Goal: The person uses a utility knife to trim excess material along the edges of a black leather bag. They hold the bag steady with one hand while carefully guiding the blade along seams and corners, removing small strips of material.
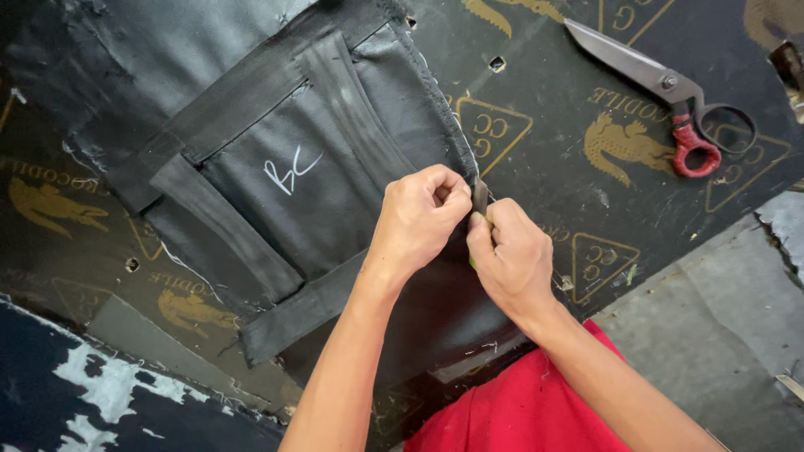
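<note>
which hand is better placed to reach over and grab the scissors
Right, probably. The right hand lies on the same side as the scissors, which rest at the table's far right. The left hand is farther off and pinches the black fabric panel at its edge.

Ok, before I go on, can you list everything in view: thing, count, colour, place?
Fabric panel: one, black with a white chalk mark, centre of the table.
Strip end: one, dark, pinched at the panel's right edge.
Scissors: one, steel blades, one red handle loop, upper right.
Table cover: one, black with gold print, under everything.
Red garment: one, bottom centre.
Left hand: on the strip end.
Right hand: beside it, pinching the same edge.
</note>
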